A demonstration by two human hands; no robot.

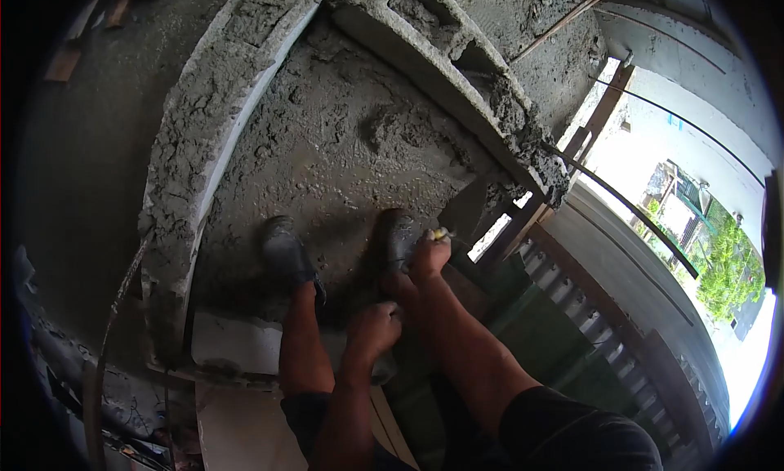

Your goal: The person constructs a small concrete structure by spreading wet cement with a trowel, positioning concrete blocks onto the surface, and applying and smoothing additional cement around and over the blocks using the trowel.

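My right hand [430, 254] is closed around the yellow handle [441, 234] of a trowel, beside my right shoe. The trowel's dark blade [464, 209] points up and to the right, close to a block row. My left hand [376, 328] is closed in a fist below the shoes; anything inside it is hidden. Wet grey mortar [327, 152] covers the floor between two raised edges. My left shoe [286, 242] and right shoe [398, 238] stand on its lower part.
Mortar-topped hollow blocks [441, 62] run diagonally at the upper right. A mortar-covered ledge [200, 120] curves along the left. Thin metal rods [629, 201] stick out at the right, above corrugated sheeting [588, 308]. A pale board [245, 430] lies at the bottom.
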